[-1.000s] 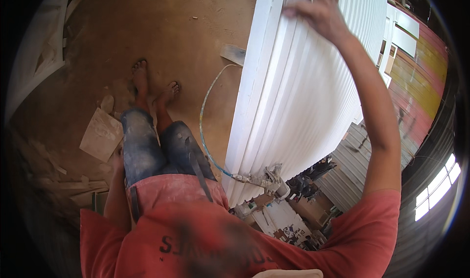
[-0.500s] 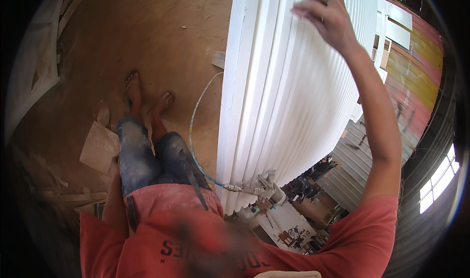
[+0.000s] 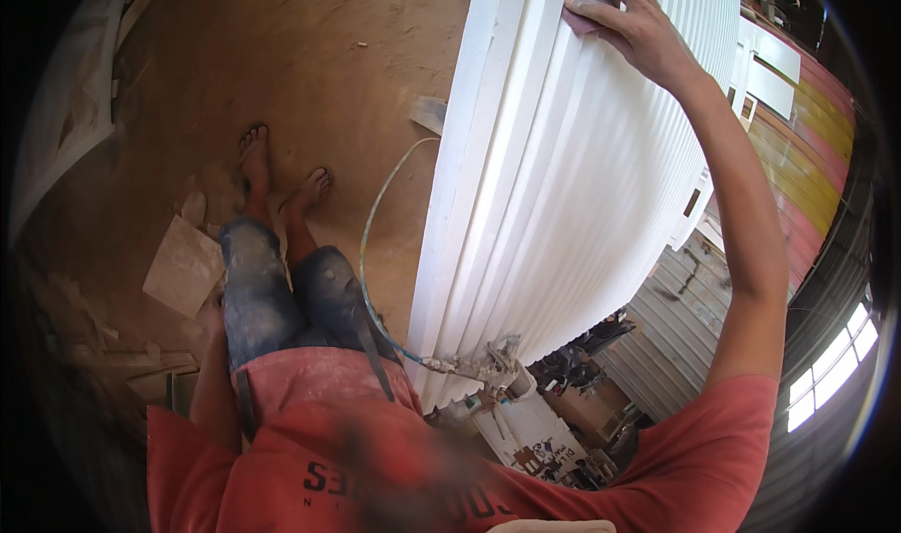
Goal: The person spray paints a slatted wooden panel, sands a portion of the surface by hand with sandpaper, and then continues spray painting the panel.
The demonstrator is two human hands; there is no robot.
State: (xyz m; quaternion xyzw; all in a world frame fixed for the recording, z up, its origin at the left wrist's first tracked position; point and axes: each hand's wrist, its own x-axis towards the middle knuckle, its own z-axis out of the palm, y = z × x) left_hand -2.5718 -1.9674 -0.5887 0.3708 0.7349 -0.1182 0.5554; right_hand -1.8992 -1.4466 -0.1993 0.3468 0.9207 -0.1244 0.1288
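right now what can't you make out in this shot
Head view only:
- Left hand: out of sight; the arm drops behind the hip.
- Small pinkish pad under the right hand: mostly covered by fingers, kind unclear.
- Metal spray gun on the blue hose: small, partly hidden by the white ribbed panel.

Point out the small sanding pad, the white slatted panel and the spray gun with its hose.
small pinkish sanding pad [image 3: 584,19], head view, the corner showing under the right hand's fingers
white slatted wooden panel [image 3: 572,205], head view, middle of its ribbed face
metal spray gun with hose [image 3: 493,372], head view, the gun body
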